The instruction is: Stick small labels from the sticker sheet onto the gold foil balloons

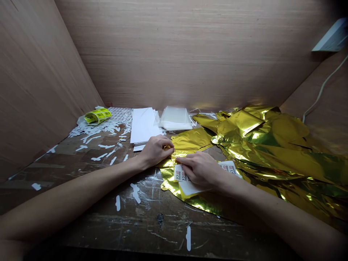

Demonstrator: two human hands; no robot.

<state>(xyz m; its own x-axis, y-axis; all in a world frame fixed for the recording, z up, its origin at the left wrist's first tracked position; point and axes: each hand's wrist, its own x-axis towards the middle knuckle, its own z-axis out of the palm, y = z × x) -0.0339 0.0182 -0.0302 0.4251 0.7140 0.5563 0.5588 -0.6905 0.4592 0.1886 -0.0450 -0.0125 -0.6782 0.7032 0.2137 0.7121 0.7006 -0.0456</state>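
My left hand (154, 151) pinches a crumpled fold of a gold metallic foil sheet (190, 141) between fingers and thumb. My right hand (197, 169) is close by, its fingertips gripping the same foil near the left fingers. Under and beside my right hand lies a white printed label sheet (181, 179) with small red and black marks, partly hidden by the hand. More gold foil lies in a large, loose, crumpled heap (272, 152) to the right.
A stack of white cards (143, 125) and clear plastic sleeves (175, 119) stand beyond my hands. A yellow label roll (98, 116) and scattered white backing strips (108, 127) lie at the left on the scratched worktop (152, 224). Wooden panels (174, 47) wall the back and sides.
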